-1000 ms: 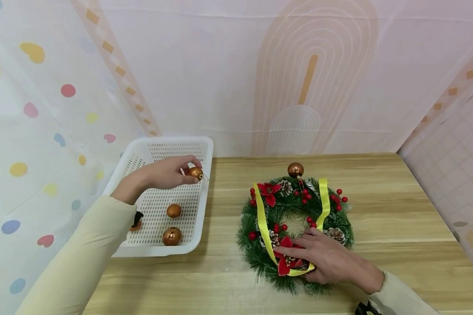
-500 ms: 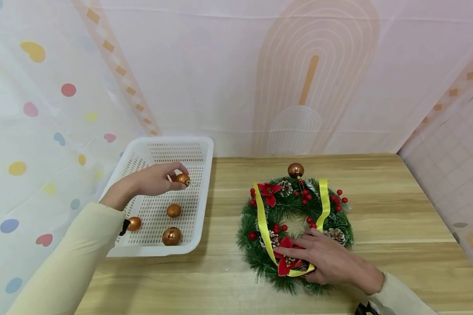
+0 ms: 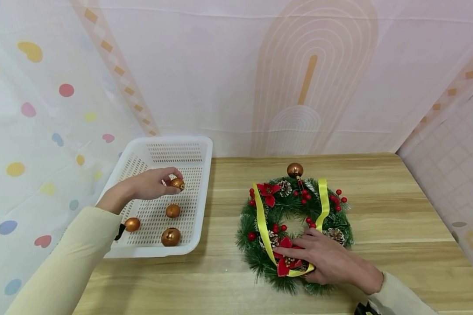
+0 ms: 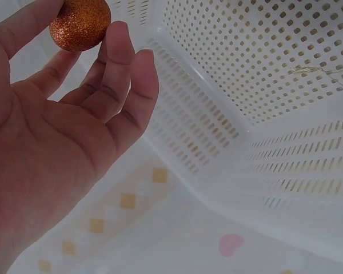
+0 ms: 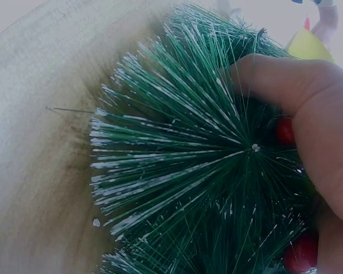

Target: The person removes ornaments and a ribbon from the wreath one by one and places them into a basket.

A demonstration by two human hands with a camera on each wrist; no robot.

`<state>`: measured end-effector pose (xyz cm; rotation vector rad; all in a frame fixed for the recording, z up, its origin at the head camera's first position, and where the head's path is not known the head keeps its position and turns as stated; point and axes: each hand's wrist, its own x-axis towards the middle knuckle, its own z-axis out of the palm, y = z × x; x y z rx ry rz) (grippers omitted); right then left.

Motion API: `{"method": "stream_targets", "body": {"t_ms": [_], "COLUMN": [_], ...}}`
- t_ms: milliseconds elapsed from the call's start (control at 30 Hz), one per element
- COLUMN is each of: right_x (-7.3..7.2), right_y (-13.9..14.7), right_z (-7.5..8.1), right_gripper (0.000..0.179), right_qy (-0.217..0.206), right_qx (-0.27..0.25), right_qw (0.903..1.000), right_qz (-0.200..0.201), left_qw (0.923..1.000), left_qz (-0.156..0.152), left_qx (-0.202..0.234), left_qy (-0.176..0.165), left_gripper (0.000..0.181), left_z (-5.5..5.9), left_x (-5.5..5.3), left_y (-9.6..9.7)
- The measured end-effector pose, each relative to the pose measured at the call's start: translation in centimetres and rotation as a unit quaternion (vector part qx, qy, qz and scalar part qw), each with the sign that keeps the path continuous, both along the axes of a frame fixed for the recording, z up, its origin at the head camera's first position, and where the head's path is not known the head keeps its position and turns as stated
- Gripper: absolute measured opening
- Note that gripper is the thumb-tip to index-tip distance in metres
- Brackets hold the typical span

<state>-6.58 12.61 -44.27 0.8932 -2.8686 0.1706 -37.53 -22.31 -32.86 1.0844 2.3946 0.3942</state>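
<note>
My left hand (image 3: 150, 183) is inside the white plastic basket and pinches a glittery copper Christmas ball (image 3: 177, 183) between thumb and fingertips. The left wrist view shows the same glitter ball (image 4: 80, 25) at the fingertips, palm visible. On the right, my right hand (image 3: 331, 259) holds the lower side of a green Christmas wreath (image 3: 247, 223), with fingers over a red poinsettia (image 3: 284, 267) and a yellow ribbon (image 3: 262, 221). In the right wrist view, the thumb (image 5: 268, 80) presses into the frosted needles (image 5: 177, 160). A shiny copper ball (image 3: 295, 169) lies at the wreath's top edge.
The white basket (image 3: 205, 205) stands on the left of the wooden table (image 3: 228, 280). In it lie a matte ball (image 3: 173, 211), a shiny ball (image 3: 171, 237) and another copper ball (image 3: 132, 224). Patterned cloth (image 3: 213, 78) hangs behind the table.
My left hand has moved left and down over the basket with the glitter ball, uncovering the ball near its wrist. The right hand and the wreath have stayed put.
</note>
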Motion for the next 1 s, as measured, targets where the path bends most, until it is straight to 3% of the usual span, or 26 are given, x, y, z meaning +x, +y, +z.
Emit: {"method": "stream_targets", "body": {"t_ms": [267,500,700,1000], "right_x": [0.0,0.0,0.0,0.3], "right_y": [0.0,0.0,0.0,-0.2], "right_z": [0.0,-0.1,-0.1,0.2], "right_gripper": [0.102,0.103,0.102,0.103], "right_qy": [0.005,0.009,0.009,-0.047], "right_qx": [0.000,0.004,0.006,-0.024], "right_qw": [1.0000,1.0000,0.9999,0.9978], "right_qz": [-0.001,0.001,0.000,-0.040], "left_qw": [1.0000,0.9999,0.9997,0.9992], "left_qz": [-0.001,0.009,0.021,0.015], "left_qx": [0.001,-0.011,-0.008,0.025], "left_qy": [-0.006,-0.007,-0.013,-0.027], "left_gripper": [0.032,0.044,0.043,0.039], "left_z": [-0.4,-0.8,-0.9,-1.1], "left_x": [-0.4,-0.9,-0.7,0.1], "left_y": [-0.4,-1.1,-1.3,-1.5]}}
